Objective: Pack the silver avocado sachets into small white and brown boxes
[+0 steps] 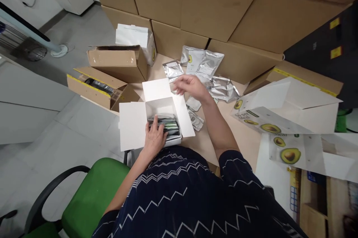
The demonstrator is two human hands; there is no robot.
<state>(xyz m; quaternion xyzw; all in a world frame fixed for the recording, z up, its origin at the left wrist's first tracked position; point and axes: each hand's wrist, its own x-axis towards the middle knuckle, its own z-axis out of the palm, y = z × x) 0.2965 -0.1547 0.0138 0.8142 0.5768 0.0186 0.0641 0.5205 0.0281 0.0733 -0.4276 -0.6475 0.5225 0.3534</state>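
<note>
In front of me stands an open white carton (160, 108) with its flaps folded out. Several flat packets (171, 123) stand upright in a row inside it. My left hand (155, 137) lies over the left end of that row, its fingers spread and touching the packets. Above the carton's right flap is my right hand (191, 87), fingers loosely bent and apart, with nothing visible in them. Silver pouches (205, 63) lie on the table beyond it, and a smaller silver sachet (172, 69) is close to its fingertips. Another small sachet (195, 119) lies right of the carton.
Brown cardboard boxes (215, 7) are stacked behind the table. Open brown boxes (114, 63) stand at the left, near another white carton (132, 36). A white carton with avocado pictures (263, 119) is at the right. A green chair (96, 189) stands at my left.
</note>
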